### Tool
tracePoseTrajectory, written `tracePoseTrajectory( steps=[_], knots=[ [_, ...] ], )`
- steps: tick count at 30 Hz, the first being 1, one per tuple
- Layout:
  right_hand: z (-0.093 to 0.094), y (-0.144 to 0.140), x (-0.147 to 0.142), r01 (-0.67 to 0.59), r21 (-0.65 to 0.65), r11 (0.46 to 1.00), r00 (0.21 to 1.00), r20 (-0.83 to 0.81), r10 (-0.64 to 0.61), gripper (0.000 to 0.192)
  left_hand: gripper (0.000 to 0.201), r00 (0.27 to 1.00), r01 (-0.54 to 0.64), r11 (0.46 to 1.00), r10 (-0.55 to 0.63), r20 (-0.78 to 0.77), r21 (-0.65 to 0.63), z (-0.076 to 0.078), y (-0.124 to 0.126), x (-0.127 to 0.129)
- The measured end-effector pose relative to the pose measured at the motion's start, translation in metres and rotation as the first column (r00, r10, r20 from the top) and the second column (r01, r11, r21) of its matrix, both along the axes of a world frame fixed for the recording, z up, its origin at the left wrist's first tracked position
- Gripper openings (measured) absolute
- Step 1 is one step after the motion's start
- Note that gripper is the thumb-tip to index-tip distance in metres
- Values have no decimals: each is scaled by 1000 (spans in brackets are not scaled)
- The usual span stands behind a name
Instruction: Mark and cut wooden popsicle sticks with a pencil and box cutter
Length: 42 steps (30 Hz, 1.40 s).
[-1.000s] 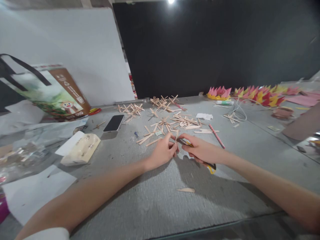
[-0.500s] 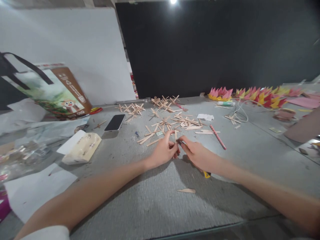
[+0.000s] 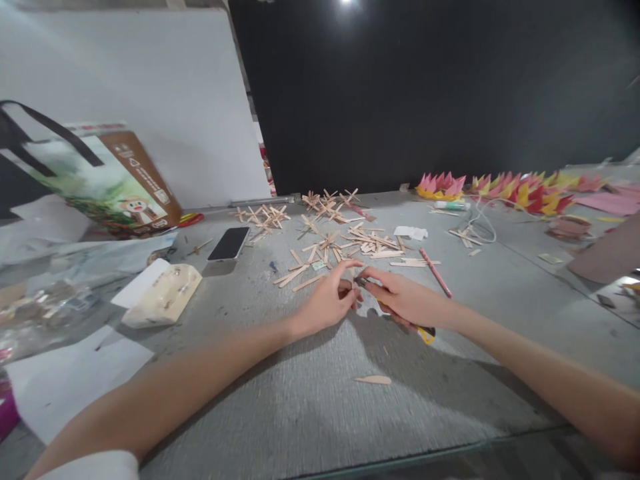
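My left hand (image 3: 327, 299) is closed on a wooden craft stick (image 3: 352, 272), which stands roughly upright between finger and thumb. Most of the stick is hidden by the fingers. My right hand (image 3: 407, 298) is wrapped round a utility knife (image 3: 427, 335), whose yellow and black end sticks out below the palm. The knife's metal front (image 3: 361, 283) meets the stick, close to my left fingertips. A cut, pointed piece of craft stick (image 3: 374, 380) lies on the grey table (image 3: 300, 407) nearer to me.
Beyond my hands lie loose craft sticks (image 3: 373, 241) and crossed-stick stars (image 3: 265, 217). A phone (image 3: 229, 244) and a tissue pack (image 3: 163, 293) are at the left, near a shopping bag (image 3: 125, 187). At the right are a red pencil (image 3: 436, 272) and folded paper flowers (image 3: 535, 193).
My right hand has turned slightly and shifted a little right, so the knife's yellow end has moved right and up. A small sliver now shows on the table below it.
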State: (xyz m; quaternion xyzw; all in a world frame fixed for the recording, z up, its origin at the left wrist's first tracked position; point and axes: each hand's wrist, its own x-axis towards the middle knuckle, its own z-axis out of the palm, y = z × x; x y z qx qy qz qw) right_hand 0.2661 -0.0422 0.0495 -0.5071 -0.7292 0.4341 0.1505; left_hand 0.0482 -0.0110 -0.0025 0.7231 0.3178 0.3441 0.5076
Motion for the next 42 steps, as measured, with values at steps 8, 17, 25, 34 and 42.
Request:
tracePoseTrajectory(
  steps=[8, 17, 25, 34, 42],
  knots=[
    [3, -3, -5, -6, 96, 995, 999, 35, 2, 29, 43, 999, 1, 999, 1, 49, -38, -7, 4, 1],
    [-1, 2, -1, -56, 103, 993, 998, 19, 54, 30, 42, 992, 43, 992, -29, 123, -116, -9, 7, 0],
    [4, 2, 1, -91, 123, 988, 994, 78, 82, 30, 36, 995, 51, 990, -38, 97, -131, -5, 4, 0],
    [-4, 6, 3, -183, 294, 938, 974, 183, 133, 26, 38, 996, 61, 988, -51, 72, -141, -2, 2, 1],
    [-15, 6, 6, -202, 346, 916, 947, 306, 93, 27, 38, 996, 58, 987, -47, 76, -150, -5, 4, 1]
  ],
)
